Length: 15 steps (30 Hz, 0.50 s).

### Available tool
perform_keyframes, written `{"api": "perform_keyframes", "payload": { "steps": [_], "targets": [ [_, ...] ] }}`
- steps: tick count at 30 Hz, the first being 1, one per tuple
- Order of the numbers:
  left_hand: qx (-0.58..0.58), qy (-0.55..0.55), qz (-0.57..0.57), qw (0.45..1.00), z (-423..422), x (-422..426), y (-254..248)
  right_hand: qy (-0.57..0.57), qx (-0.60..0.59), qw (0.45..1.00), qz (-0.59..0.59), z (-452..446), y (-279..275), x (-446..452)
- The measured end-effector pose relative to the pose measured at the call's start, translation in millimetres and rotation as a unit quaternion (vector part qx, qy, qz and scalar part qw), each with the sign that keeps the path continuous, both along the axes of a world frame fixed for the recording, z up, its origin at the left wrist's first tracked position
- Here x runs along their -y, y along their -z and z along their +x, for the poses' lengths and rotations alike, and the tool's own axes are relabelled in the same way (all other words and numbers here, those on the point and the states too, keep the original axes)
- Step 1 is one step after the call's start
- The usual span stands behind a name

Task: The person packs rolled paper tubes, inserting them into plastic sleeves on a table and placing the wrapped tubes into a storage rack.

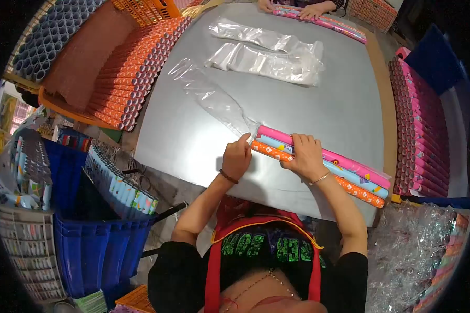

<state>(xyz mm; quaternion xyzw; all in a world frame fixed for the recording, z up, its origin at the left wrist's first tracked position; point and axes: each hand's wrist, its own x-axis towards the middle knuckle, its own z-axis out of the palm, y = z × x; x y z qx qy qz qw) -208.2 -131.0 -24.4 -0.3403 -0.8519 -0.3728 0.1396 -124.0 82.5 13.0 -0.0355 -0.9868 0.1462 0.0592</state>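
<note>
On the grey table lie three patterned paper tubes side by side: a pink tube point(357, 169), a light blue tube point(367, 183) and an orange tube point(270, 151). My right hand point(307, 157) is wrapped over them from above, near their left half. At their left ends, my left hand point(237, 158) has its fingers closed at the edge of a long clear plastic bag point(214, 103). The bag stretches away flat toward the far left and its near end meets the tube ends. My fingertips partly hide that end.
Two stacks of clear bags point(266, 61) lie farther up the table point(177, 151). Orange tubes point(130, 73) are piled at left, pink tubes point(420, 130) at right. A blue bin point(99, 245) stands lower left, wrapped packs point(407, 255) lower right. Another person's hands point(310, 11) hold tubes opposite.
</note>
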Motion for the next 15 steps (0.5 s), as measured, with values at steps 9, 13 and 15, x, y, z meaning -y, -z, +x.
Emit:
{"api": "perform_keyframes", "payload": {
  "steps": [9,13,15],
  "targets": [
    [0.046,0.024,-0.056,0.997,4,-3,-16,0.009,-0.016,1.0,-0.007,-1,3,0],
    [0.073,0.038,-0.06,0.995,2,-5,-11,0.014,-0.023,1.0,-0.013,-1,2,-1],
    [0.091,0.041,-0.052,0.994,1,-6,-8,0.014,-0.023,1.0,-0.015,-1,4,-2]
  ]
}}
